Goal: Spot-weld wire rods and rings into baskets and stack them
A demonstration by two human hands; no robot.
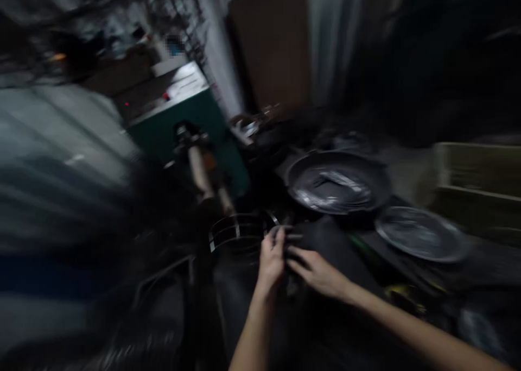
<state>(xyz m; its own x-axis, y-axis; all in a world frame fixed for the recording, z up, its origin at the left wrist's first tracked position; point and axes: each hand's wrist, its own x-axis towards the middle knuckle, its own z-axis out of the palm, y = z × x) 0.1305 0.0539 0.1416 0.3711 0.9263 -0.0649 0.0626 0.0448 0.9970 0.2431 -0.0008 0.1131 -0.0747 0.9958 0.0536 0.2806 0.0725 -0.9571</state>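
Note:
My left hand (273, 262) is raised near the middle of the view, its fingers closed around a small dark thing that blur and shadow make unclear. Close beside it on the right, my right hand (319, 273) has its thumb and fingers brought together at the same dark spot. What sits between the fingertips cannot be made out. Just left of and beyond my hands is a round guard-like frame of thin metal wire (238, 236). Whether my fingers touch its edge is not clear.
A wide round pan (295, 183) holds shiny flat metal pieces. Nearer on the right lies a smaller round metal tray (423, 235), with a yellowish crate (480, 192) behind. A green cabinet (163, 115) with pale bars in front stands at the left, papers on top.

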